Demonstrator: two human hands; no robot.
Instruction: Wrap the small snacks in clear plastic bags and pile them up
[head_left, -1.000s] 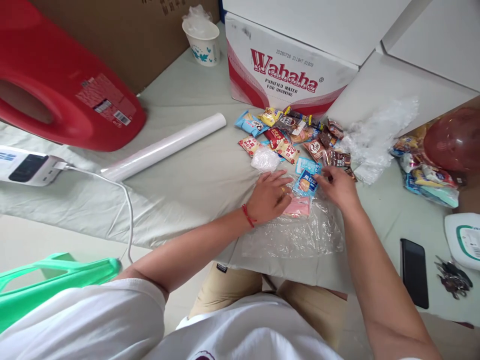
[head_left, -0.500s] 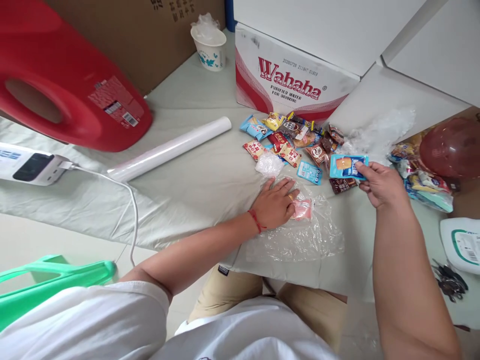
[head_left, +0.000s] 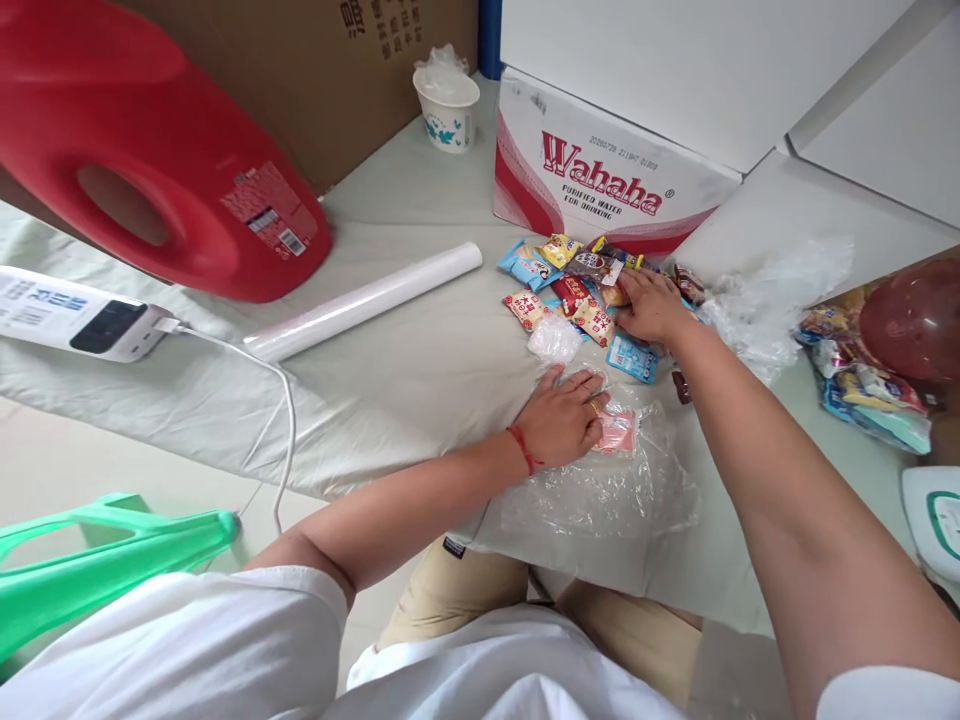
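Observation:
My left hand (head_left: 561, 418) lies flat with spread fingers on a clear plastic bag (head_left: 600, 500), beside a pink packet (head_left: 618, 432). Farther right, my right hand (head_left: 654, 308) reaches over a pile of small wrapped snacks, its fingers apart on the packets. Around it are a light blue packet (head_left: 529, 266), a yellow one (head_left: 559, 249), a red one (head_left: 576, 294) and a blue-and-white one (head_left: 632, 358). A crumpled clear wrapper (head_left: 555, 340) sits between the pile and my left hand. My right palm hides part of the pile.
A white Wahaha box (head_left: 600, 170) stands behind the snacks. Leftward are a white roll (head_left: 367, 300), a paper cup (head_left: 447, 112), a red jug (head_left: 285, 215) and a power strip (head_left: 75, 315) with a cable. More bagged snacks (head_left: 870, 390) lie at the right.
My right hand has moved left onto the snack pile, and the blue packet it held is no longer visible in it. My left hand stays on the bag. The view has shifted slightly.

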